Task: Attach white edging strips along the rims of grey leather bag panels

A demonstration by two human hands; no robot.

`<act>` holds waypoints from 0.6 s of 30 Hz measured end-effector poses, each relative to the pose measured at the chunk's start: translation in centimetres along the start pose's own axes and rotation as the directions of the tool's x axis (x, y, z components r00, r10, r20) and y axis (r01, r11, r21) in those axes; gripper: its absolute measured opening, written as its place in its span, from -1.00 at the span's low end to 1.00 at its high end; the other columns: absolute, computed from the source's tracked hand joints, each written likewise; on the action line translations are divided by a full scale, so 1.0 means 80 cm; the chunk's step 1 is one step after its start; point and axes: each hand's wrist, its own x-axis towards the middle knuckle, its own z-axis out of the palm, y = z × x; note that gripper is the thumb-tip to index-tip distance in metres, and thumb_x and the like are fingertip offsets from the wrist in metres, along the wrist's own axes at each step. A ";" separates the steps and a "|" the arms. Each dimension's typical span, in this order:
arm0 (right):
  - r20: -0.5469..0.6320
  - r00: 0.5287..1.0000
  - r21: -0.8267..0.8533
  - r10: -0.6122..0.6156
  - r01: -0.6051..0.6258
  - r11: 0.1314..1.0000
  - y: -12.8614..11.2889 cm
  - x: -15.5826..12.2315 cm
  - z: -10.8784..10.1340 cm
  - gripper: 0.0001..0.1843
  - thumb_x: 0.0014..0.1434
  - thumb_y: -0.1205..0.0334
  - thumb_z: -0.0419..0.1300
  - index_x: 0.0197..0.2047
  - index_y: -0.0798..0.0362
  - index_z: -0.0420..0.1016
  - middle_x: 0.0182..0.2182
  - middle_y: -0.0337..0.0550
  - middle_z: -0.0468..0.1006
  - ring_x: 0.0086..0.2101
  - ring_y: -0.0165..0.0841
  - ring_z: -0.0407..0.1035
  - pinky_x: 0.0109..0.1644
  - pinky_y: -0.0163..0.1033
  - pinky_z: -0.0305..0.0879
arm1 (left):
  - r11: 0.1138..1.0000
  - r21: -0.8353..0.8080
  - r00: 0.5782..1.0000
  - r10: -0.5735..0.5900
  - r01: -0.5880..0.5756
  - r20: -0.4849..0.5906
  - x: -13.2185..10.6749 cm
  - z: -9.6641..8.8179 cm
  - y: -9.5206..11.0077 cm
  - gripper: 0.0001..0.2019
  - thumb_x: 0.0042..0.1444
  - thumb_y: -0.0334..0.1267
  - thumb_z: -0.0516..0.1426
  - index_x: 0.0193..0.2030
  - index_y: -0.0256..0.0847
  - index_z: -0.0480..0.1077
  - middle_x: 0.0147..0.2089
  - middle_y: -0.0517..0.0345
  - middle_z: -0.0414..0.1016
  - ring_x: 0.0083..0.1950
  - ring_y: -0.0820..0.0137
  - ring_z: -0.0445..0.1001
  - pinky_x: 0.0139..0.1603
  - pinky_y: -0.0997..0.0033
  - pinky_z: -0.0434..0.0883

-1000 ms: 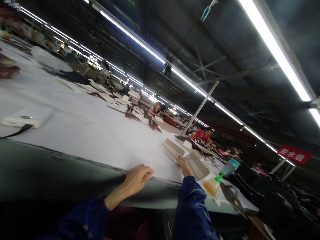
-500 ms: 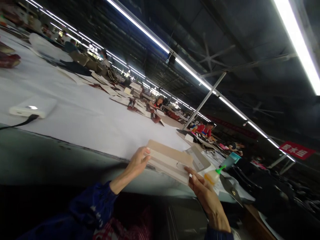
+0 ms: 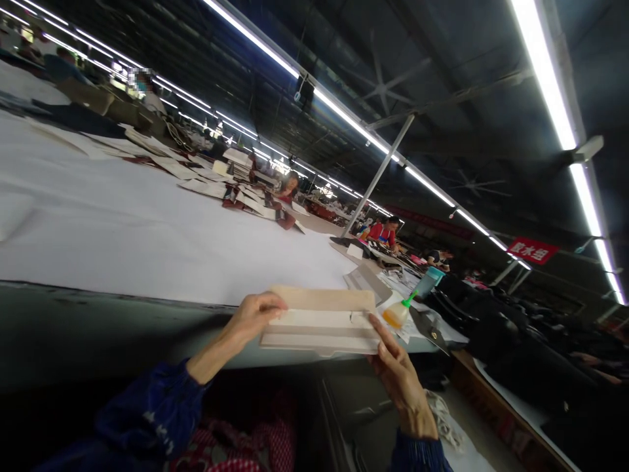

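A beige folded panel (image 3: pixel 319 319), long and flat with a pale strip along its middle, spans the space between my hands at the table's front edge. My left hand (image 3: pixel 257 317) pinches its left end between thumb and fingers. At the opposite end, my right hand (image 3: pixel 396 360) grips the panel with the fingers on its face and the thumb near the lower edge. A small dark mark or slit shows on the strip close to my right fingertips. Whether the panel is leather or card I cannot tell.
Right of the panel stands a squeeze bottle (image 3: pixel 397 313) with a green nozzle and amber liquid. Behind it is a light blue container (image 3: pixel 428 282). A grey flat piece (image 3: pixel 367 283) lies beyond the panel. Cut pieces (image 3: pixel 206 187) are heaped across the white table (image 3: pixel 162 249). Co-workers sit farther back.
The panel has turned to lie more level and come slightly left and toward me, both hands still on it. My view has swung to the right.
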 end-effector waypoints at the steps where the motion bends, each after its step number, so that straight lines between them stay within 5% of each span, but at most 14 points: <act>1: -0.036 0.999 0.009 -0.007 0.007 1.000 0.004 -0.001 -0.002 -0.42 0.09 0.08 0.35 0.20 -0.20 0.42 0.26 -0.25 0.29 0.17 -0.29 0.29 0.13 -0.36 0.35 | 1.000 -0.011 1.000 -0.004 0.004 0.003 -0.003 0.006 0.000 -0.77 -0.09 -0.16 0.18 -0.35 -0.25 0.55 -0.34 0.08 0.56 -0.31 0.31 0.49 -0.25 0.35 0.43; 7: -0.229 0.971 0.055 -0.073 0.088 0.995 0.035 0.006 0.008 -0.28 0.06 0.14 0.38 0.27 -0.29 0.29 0.27 -0.37 0.28 0.21 -0.41 0.23 0.17 -0.45 0.27 | 0.998 -0.052 1.000 0.026 -0.026 -0.005 -0.019 0.041 -0.002 -0.74 -0.02 -0.14 0.19 -0.27 -0.23 0.61 -0.16 -0.01 0.62 -0.12 0.19 0.56 -0.06 0.27 0.50; 11: -0.236 0.968 -0.019 -0.088 0.086 0.996 0.028 0.006 0.014 -0.32 0.09 0.01 0.33 0.27 -0.19 0.28 0.29 -0.21 0.25 0.22 -0.24 0.22 0.15 -0.23 0.36 | 0.997 -0.033 0.996 0.069 -0.071 -0.058 -0.021 0.043 -0.001 -0.73 0.05 -0.12 0.15 -0.26 -0.21 0.61 -0.14 0.01 0.63 -0.04 0.17 0.55 0.07 0.22 0.47; 15: -0.361 0.901 -0.274 -0.241 0.144 0.951 0.009 0.002 -0.014 -0.43 0.21 -0.30 0.01 0.10 -0.09 0.27 0.33 -0.12 0.15 0.14 -0.19 0.32 0.10 -0.08 0.38 | 0.995 0.011 0.978 0.104 -0.104 -0.179 -0.013 0.019 0.006 -0.74 0.09 -0.11 0.14 -0.26 -0.20 0.60 -0.12 0.03 0.62 -0.02 0.19 0.54 0.12 0.24 0.43; 18: -0.321 0.935 -0.581 -0.149 -0.071 0.811 0.023 -0.001 -0.039 -0.40 0.11 -0.31 0.12 -0.13 0.09 0.45 -0.04 0.07 0.51 -0.06 -0.09 0.43 0.06 0.01 0.34 | 0.993 0.046 0.961 0.120 -0.112 -0.247 -0.007 0.003 0.010 -0.77 0.08 -0.13 0.14 -0.30 -0.19 0.59 -0.15 0.06 0.62 -0.04 0.21 0.52 0.12 0.27 0.41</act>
